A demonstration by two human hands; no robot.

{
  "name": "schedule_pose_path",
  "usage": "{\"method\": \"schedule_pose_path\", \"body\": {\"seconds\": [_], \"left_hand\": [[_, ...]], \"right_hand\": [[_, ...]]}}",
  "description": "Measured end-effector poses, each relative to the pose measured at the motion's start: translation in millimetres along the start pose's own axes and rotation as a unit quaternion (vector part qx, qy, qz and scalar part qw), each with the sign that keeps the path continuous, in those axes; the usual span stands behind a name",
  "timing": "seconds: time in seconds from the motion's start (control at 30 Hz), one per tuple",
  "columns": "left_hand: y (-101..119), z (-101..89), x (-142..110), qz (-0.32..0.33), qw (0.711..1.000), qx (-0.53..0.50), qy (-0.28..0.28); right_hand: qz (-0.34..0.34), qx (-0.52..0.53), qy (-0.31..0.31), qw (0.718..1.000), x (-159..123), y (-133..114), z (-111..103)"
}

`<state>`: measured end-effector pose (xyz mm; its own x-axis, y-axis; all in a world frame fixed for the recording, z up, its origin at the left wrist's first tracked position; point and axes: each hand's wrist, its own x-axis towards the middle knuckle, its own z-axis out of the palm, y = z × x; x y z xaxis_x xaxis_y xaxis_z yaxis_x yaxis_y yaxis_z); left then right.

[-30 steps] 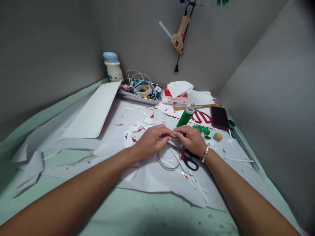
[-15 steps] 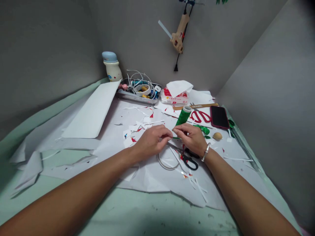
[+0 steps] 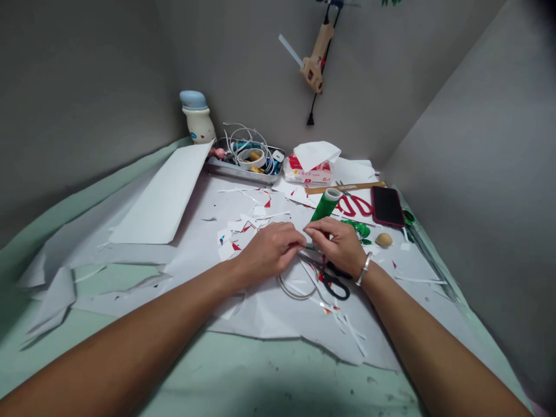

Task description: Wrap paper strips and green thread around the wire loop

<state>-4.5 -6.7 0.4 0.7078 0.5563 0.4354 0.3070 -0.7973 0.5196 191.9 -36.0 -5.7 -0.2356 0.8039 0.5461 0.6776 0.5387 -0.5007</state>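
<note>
My left hand [image 3: 269, 250] and my right hand [image 3: 336, 245] meet above a sheet of white paper, their fingers closed on a thin green stem [image 3: 311, 248]. Most of the stem is hidden by my fingers. Just beyond my right hand stands a roll of green tape [image 3: 324, 205]. Black-handled scissors [image 3: 332, 284] lie open under my right hand, and a thin loop of wire [image 3: 295, 285] lies below my left. Green paper leaves [image 3: 358, 229] sit to the right of my fingers.
Red-handled scissors [image 3: 354, 205], a phone [image 3: 386, 207], a ruler [image 3: 345, 187], and a tissue pack [image 3: 308, 172] lie beyond my hands. White and red paper scraps [image 3: 237, 234] are scattered left. A metal tray [image 3: 241, 171] holds cables and tape. Grey walls enclose the back and sides.
My fingers have shifted slightly on the green stem, and my hands sit a little further apart. The view has tilted slightly; the objects on the table have not moved.
</note>
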Motion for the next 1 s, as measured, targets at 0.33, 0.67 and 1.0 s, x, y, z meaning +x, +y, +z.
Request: {"method": "schedule_pose_path", "body": {"seconds": [0.33, 0.67, 1.0], "left_hand": [[-6, -2.0, 2, -0.110, 0.988, 0.034, 0.098], [2, -2.9, 3, -0.048, 0.997, -0.002, 0.057], [-6, 0.9, 0, -0.076, 0.992, 0.099, 0.033]], "right_hand": [[-0.069, -0.012, -0.055, 0.996, -4, -16, 5], [0.006, 0.009, -0.021, 1.000, -2, 2, 4], [-0.054, -0.035, -0.019, 0.998, -2, -14, 0]]}}
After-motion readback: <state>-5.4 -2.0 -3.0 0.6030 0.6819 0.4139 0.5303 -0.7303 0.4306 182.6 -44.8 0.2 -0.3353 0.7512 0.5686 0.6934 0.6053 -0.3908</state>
